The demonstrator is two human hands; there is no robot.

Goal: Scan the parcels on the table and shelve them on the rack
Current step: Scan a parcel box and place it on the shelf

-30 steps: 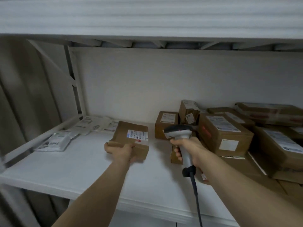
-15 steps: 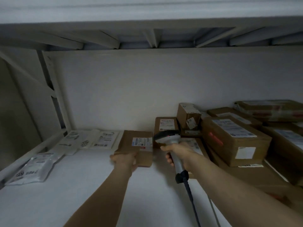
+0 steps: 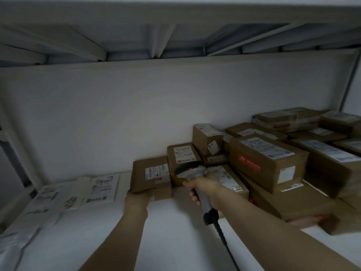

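A flat brown cardboard parcel [image 3: 150,174] with a white label lies far back on the white rack shelf [image 3: 172,237], close to the back wall. My left hand [image 3: 137,200] holds its near edge, fingers hidden under or behind the box. My right hand [image 3: 204,189] grips the handle of a grey barcode scanner [image 3: 190,170], whose head shows a small red light and sits just right of the parcel. The scanner's black cable [image 3: 222,237] runs down along my right forearm.
Several brown labelled boxes [image 3: 267,163] are stacked on the right half of the shelf, some two high. White poly mailers [image 3: 101,187] lie along the left side. The upper shelf's underside [image 3: 156,42] hangs low overhead. A rack upright [image 3: 17,149] stands at the left.
My left hand has pushed the parcel deeper along the shelf toward the back wall, beside the stacked boxes. The scanner moved forward with it. The camera came closer and tilted up.
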